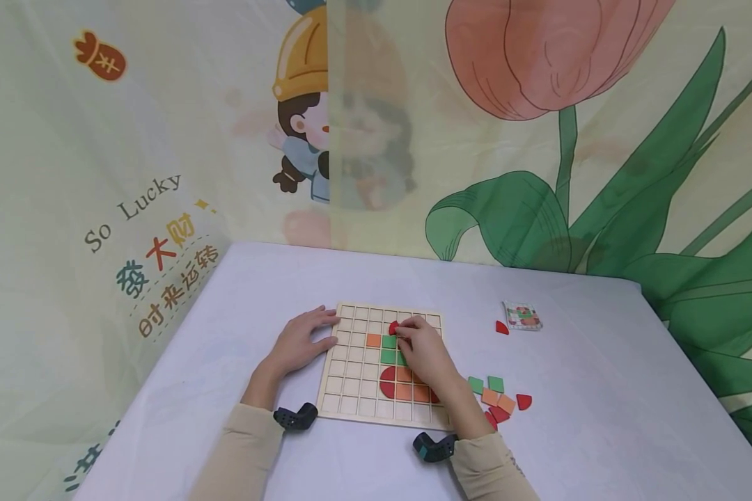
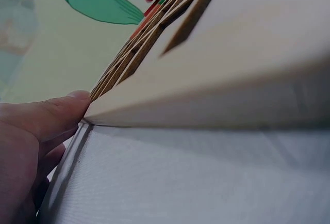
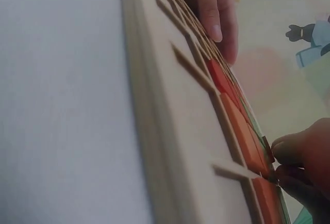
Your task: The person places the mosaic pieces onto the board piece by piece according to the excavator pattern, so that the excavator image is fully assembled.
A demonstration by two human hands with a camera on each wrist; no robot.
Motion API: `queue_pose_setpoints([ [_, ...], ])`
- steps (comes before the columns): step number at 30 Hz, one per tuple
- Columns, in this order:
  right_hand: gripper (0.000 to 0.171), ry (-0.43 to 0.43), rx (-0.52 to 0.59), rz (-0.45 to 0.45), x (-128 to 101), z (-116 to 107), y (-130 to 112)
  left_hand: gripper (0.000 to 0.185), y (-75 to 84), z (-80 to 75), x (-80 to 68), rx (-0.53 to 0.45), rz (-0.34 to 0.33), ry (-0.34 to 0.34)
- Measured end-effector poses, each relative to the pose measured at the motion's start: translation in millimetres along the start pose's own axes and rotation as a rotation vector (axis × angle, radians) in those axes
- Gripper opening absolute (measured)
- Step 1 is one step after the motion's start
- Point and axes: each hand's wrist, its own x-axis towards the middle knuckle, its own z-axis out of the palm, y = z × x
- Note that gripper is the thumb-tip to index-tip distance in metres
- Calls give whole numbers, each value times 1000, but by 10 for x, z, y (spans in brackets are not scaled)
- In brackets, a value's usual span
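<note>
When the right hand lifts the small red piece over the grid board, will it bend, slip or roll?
The red piece, pinched by the right hand, looks thin, rigid and probably light. Flat faces suggest no rolling. Being small, it may slip. The left hand rests on the wooden grid board.

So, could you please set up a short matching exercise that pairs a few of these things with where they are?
Things:
1. left hand
2. right hand
3. pattern card
4. loose tiles

Places:
A. on the cloth right of the board's near corner
B. pinching a red piece over the board
C. resting on the wooden board's left edge
D. far right of the board

Pairs: 1-C, 2-B, 3-D, 4-A
</note>
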Motion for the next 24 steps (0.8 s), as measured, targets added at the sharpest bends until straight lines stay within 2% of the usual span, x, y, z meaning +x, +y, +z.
queue_pose_setpoints([
  [4,27,-32,-106,-69,-9,-3,7,45,-7,0,-1,-4,2,0],
  [13,37,-107,-232,-164,-61,-33,14,44,-6,15,-6,0,-15,9],
  [24,37,-130,-257,-191,-60,-28,4,43,16,2,-5,7,-15,6],
])
